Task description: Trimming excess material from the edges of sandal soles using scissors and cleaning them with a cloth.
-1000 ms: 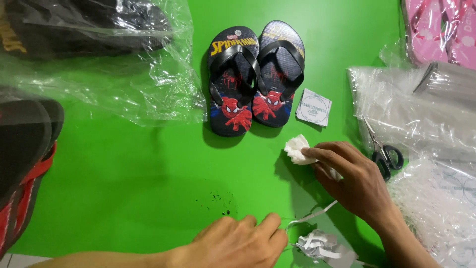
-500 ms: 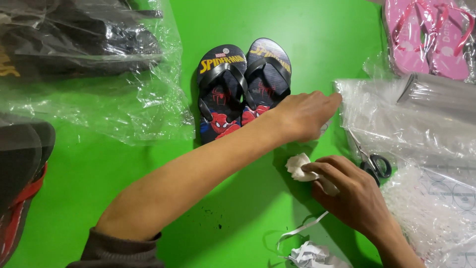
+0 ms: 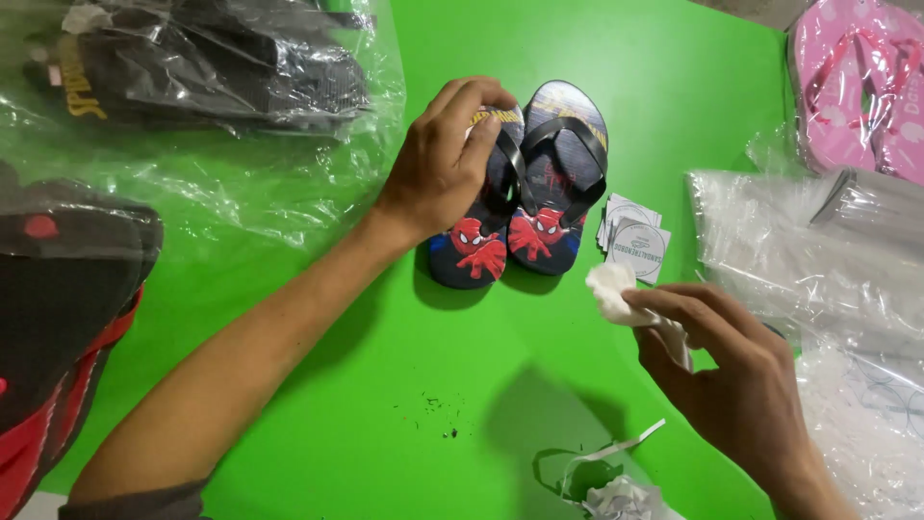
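A pair of small dark flip-flops with red and blue cartoon prints lies at the middle of the green table. My left hand reaches across and grips the left sandal at its top and strap. My right hand hovers lower right, pinching a crumpled white cloth. A small stack of white paper tags lies just right of the sandals.
Clear plastic bags with dark footwear fill the upper left. A black and red shoe sits at the left edge. Pink sandals lie at top right above clear bags. Crumpled paper and strips lie at the bottom.
My left hand rose from the near edge, swung across toward the tags, then came back and closed on the left sandal. My right hand stayed put with the cloth.
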